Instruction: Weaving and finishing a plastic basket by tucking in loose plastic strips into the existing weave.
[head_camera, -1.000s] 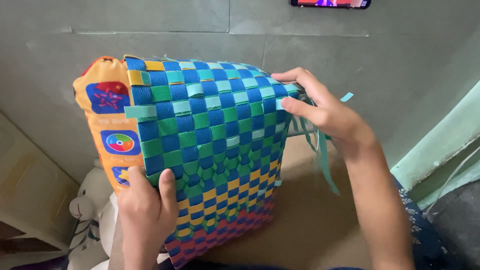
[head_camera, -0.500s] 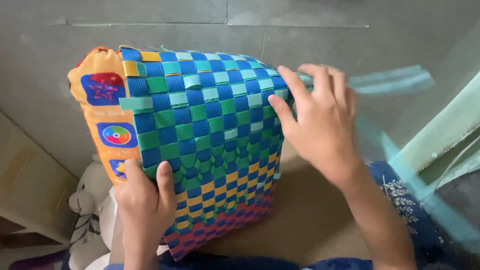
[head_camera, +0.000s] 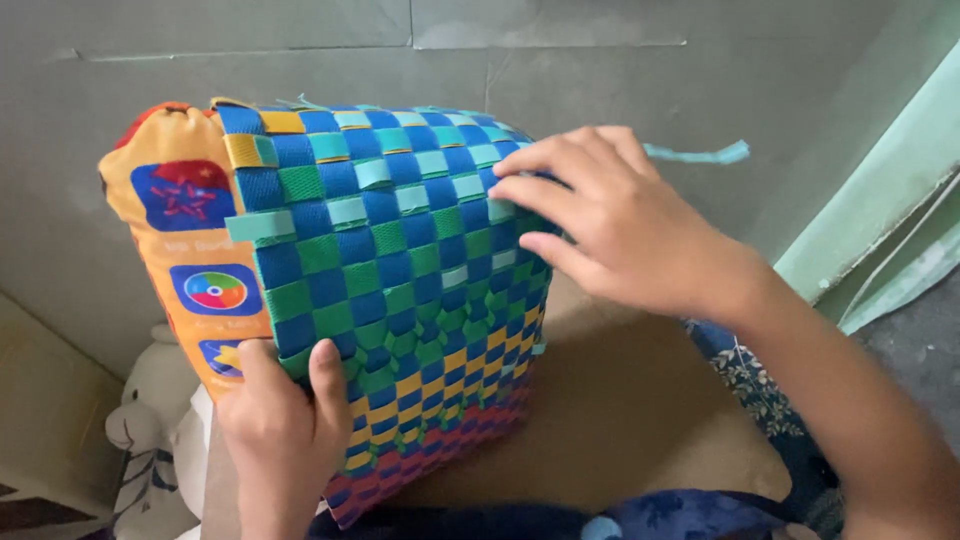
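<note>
hands on a half-woven panel

the right hand (head_camera: 625, 225) pressed curled fingertips onto the woven strap panel (head_camera: 400, 300) at its upper right edge, grasping nothing. the left hand (head_camera: 280, 425) gripped the panel's lower left edge. behind it sat an orange cushion (head_camera: 185, 230). most rows looked woven; a teal strap end (head_camera: 700, 153) hung loose beyond the right hand.

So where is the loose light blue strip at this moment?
In the head view, the light blue strip sticks out at upper right, just beyond the right hand, which rests on the woven panel, in front of the grey wall.
</note>
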